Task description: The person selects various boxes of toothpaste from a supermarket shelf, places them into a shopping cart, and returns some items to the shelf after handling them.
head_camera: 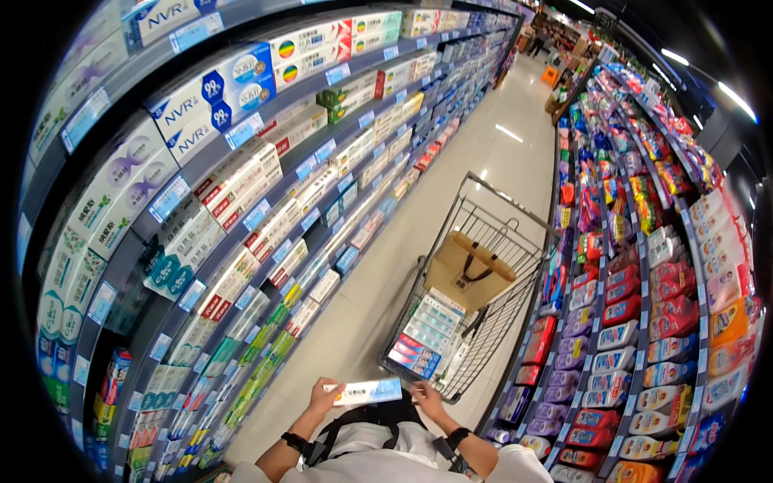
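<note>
A long white and light-blue toothpaste box (368, 392) lies level in front of my waist, with printing on its face. My left hand (326, 395) grips its left end, thumb over the front. Close by the box's right end is my right hand (427, 401), its fingers bent; whether they touch the box or hold something dark is too small to tell. Just beyond my hands stands a wire shopping cart (450, 229). In it lie several stacked toothpaste boxes (432, 326), some teal and white, some red and blue. A brown bag (465, 268) with dark handles sits farther forward in the cart.
Shelves of toothpaste boxes (241, 187) rise along the left, with price tags on their edges. Bottles and pouches of cleaning products (616, 338) fill the shelving on the right. Between them runs a glossy tiled floor (513, 121). An orange floor sign (549, 75) stands at the far end.
</note>
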Demonstrator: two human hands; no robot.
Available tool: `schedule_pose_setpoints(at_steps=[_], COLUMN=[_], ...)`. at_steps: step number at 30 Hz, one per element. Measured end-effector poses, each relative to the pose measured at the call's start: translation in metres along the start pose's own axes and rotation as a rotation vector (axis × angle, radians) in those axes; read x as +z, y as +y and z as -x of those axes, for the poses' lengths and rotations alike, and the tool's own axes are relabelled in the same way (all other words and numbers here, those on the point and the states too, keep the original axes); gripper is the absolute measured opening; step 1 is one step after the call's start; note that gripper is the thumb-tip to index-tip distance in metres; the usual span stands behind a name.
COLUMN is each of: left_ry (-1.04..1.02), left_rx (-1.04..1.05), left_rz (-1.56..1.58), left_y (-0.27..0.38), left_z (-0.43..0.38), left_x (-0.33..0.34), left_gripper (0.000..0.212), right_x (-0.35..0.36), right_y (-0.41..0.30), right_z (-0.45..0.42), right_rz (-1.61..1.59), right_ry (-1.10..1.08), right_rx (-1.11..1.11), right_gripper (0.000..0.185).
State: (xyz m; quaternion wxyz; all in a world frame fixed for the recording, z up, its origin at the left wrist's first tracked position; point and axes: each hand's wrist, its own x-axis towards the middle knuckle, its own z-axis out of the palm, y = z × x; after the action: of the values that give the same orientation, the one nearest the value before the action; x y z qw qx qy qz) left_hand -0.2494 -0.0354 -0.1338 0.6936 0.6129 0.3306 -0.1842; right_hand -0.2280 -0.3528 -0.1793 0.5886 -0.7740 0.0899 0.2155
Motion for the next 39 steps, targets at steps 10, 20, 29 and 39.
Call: schedule_pose_setpoints(at_steps=[10,20,29,39], left_ry=[0.018,-0.003,0.025,0.113], left_rx=[0.2,0.241,0.234,0.214], left_rz=[0.281,0.299,0.221,0.162], left_y=[0.112,0.136,0.162,0.201], left_z=[0.048,0.053,0.013,-0.03], left_x=[-0.012,0.012,0.07,0.143], left_gripper=[0.031,0.026,0.024,0.024], right_x=[-0.029,-0.023,-0.074,-0.123], right_y=[0.12,0.143,0.16,0.146], right_z=[-0.027,-0.067,-0.095,-0.168], right_rz=[-1.2,-1.565,-1.589,-1.623], right_ry=[0.207,0.529,0.47,0.5], right_rx=[0.883,0.761,0.687,0.805], right_gripper=[0.063,0.032,0.031,0.028])
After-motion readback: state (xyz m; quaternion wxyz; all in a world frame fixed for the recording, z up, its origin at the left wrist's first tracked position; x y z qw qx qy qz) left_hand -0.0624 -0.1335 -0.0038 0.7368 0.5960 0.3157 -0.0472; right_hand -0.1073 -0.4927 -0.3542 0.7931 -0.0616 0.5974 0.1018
